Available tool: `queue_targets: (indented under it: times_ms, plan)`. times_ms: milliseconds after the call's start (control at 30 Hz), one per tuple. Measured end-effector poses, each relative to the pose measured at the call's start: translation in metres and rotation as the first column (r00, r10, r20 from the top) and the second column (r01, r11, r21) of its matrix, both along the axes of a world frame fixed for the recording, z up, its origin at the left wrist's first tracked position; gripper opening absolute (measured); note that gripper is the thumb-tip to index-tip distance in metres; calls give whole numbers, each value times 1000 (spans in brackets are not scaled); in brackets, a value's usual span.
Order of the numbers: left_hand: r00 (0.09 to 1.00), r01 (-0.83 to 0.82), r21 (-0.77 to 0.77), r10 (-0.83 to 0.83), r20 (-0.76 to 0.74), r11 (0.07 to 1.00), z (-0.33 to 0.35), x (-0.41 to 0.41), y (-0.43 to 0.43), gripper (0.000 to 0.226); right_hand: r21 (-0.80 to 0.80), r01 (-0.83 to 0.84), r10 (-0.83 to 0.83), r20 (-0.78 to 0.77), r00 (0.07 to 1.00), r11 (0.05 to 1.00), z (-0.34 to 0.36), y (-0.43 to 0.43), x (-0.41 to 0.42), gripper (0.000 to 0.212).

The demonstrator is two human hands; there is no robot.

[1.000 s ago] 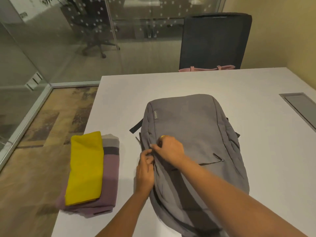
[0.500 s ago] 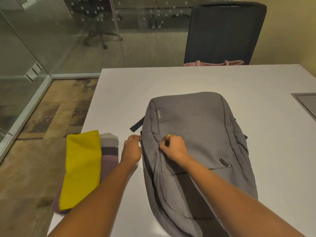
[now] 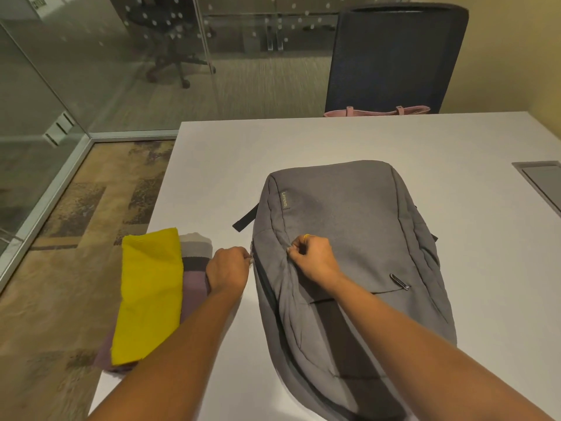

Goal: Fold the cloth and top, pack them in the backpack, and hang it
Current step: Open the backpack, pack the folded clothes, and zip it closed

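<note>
Lying folded at the left edge of the table (image 3: 334,141), the yellow cloth (image 3: 148,293) rests on the mauve striped top (image 3: 194,278), just beside the left hand (image 3: 229,270) pinching a zipper pull (image 3: 250,260) at the side of the grey backpack (image 3: 349,214), whose front fabric the right hand (image 3: 315,259) pinches.

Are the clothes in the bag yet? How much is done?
Not yet. Folding looks done: the yellow cloth lies folded on the striped top beside the backpack. Right now the left hand pinches the zipper pull at the bag's side while the right hand pinches its fabric, apparently to unzip it. Left: packing both, zipping up, hanging.
</note>
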State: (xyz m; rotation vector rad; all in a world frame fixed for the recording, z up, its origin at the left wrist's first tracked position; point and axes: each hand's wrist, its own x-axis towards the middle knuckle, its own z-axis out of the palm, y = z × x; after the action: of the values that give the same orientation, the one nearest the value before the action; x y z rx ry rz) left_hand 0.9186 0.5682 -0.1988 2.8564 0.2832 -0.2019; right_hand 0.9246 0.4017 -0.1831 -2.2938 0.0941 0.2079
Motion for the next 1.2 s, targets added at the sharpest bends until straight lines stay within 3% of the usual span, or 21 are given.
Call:
queue_targets:
  times_ms: [233,433,567,767,933,1067,1200]
  plan:
    - [997,46,1,-46,-65,999,-3,-49,-4,23,33,61,-60,-28,998,998,1,8,-12,21]
    - [996,85,-31,-85,7,996,5,-87,-8,23,-50,-123,119,-80,990,991,6,5,-50,35]
    - [995,103,-17,-103,-11,995,10,-107,-13,23,-115,-151,150,-17,989,982,4,0,-89,19]
    - [994,107,-7,-107,-35,994,17,-141,-23,24,-144,-233,244,67,967,962,10,-1,-137,13]
    - [998,40,-73,-44,-43,997,30,-165,-36,28,-142,-218,239,160,958,966,10,4,-161,25]
    - [999,38,-155,-44,-33,987,35,-180,-38,28,-296,-339,392,142,909,893,6,4,-174,38]
    - [995,80,-272,-91,-28,959,39,-188,-37,26,-358,-338,414,157,897,870,5,5,-182,34]
